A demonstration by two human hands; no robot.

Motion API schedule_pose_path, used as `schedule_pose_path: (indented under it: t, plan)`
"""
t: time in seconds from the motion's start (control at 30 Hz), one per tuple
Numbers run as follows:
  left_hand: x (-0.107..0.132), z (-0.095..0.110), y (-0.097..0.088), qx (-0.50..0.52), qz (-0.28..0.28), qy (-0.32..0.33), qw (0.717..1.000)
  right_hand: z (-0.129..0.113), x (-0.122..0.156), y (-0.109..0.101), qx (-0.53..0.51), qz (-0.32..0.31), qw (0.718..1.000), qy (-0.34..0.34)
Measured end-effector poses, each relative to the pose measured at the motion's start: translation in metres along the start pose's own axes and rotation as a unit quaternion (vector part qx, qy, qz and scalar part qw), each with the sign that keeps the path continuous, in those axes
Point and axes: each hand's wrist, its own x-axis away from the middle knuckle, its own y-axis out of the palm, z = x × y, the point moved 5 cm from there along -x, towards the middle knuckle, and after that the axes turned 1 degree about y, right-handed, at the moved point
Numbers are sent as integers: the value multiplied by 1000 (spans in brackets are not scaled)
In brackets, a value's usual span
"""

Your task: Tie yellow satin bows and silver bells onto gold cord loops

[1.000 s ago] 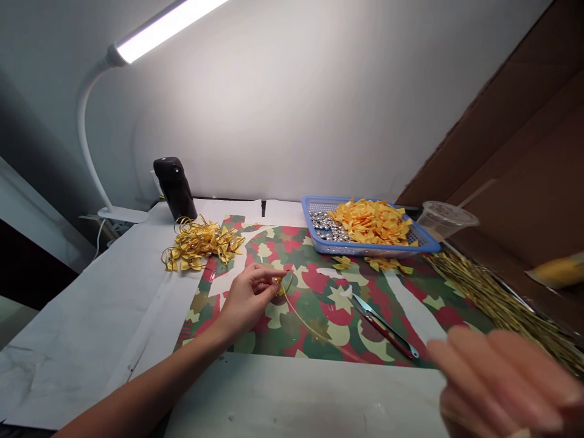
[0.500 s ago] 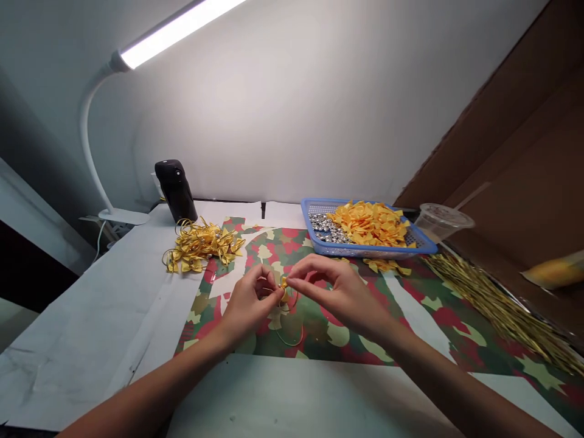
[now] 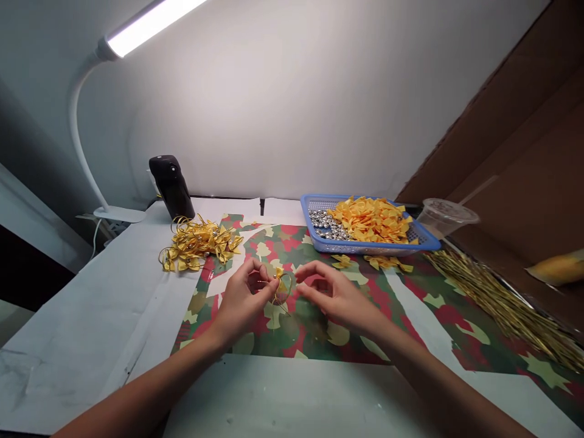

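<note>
right hand (image 3: 335, 296) drawn back slightly from bow (image 3: 278, 273). left hand (image 3: 241, 298): grip pinched on bow. right grip: cannot tell.

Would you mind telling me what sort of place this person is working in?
Likely a small craft workbench: a desk lamp overhead, a blue basket of yellow bows and silver beads, and the left hand pinching a bow.

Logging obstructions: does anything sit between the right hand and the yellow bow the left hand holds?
Nothing visible. The left hand pinches the yellow bow; the right hand is just beside it, with open air between.
</note>
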Motion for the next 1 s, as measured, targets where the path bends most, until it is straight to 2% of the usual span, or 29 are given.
schedule_pose_path:
  t: [0.13, 0.27, 0.37, 0.43, 0.47, 0.53, 0.63, 0.8, 0.93, 1.0]
  plan:
    - [-1, -1, -1, 16, 0, 9, 1000, 0, 5, 22, 40, -68, 996, -34]
    - [-2, -1, -2, 14, 7, 14, 1000, -4, 7, 30, 43, -56, 995, -68]
    - [-2, -1, -3, 15, 13, 6, 1000, -3, 4, 19, 41, -34, 996, -68]
    - [-1, -1, -3, 18, 16, -3, 1000, 0, 1, -1, 47, 28, 996, -67]
    - [-1, -1, -3, 19, 16, -5, 1000, 2, 1, -16, 51, 92, 992, -69]
    - [-1, -1, -4, 23, 20, -8, 1000, 7, 1, -45, 73, 214, 971, -81]
    - [-1, 1, -4, 32, 29, -11, 999, 17, 3, -80, 67, 331, 938, -76]
    - [-1, 4, -2, 64, 22, -31, 997, 25, 9, -116, -2, 442, 895, -62]
    - [-1, 7, -1, 84, 24, -45, 995, 22, 17, -130, -49, 497, 861, -90]
    - [0, 8, 0, 90, 22, -61, 994, 21, 19, -133, -72, 504, 855, -95]
